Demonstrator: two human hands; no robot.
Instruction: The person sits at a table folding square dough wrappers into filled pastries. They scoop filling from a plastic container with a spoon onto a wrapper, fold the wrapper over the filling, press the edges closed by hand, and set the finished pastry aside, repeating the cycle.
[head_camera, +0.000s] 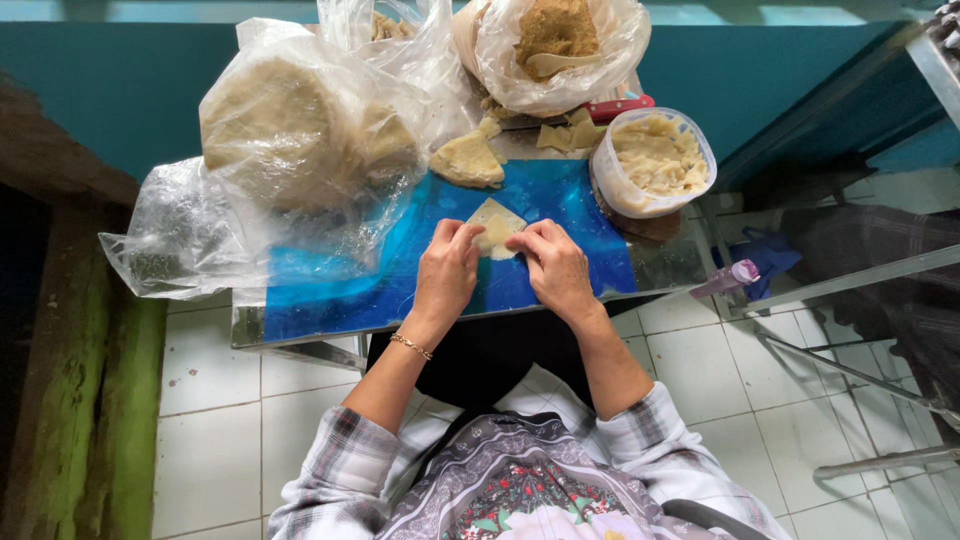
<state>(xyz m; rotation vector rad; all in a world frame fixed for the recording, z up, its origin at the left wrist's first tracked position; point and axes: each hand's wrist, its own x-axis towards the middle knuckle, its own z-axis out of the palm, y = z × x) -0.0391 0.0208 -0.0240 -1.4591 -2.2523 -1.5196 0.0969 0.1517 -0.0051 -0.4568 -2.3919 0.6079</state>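
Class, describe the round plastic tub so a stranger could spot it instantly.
Start at the blue work surface. At its far right corner stands a round translucent white plastic tub of pale dough scraps. Unlike the clear bags nearby, it is rigid and open-topped.

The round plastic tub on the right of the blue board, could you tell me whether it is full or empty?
Full. The lidless round plastic tub is heaped to its rim with pale dough pieces, beside the blue board.

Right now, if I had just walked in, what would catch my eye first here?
Probably the two hands, left hand and right hand, pinching a pale dough wrapper on the bright blue board at centre. Next, the big plastic bag of stacked dough sheets at upper left, and the round tub of folded pieces at right.
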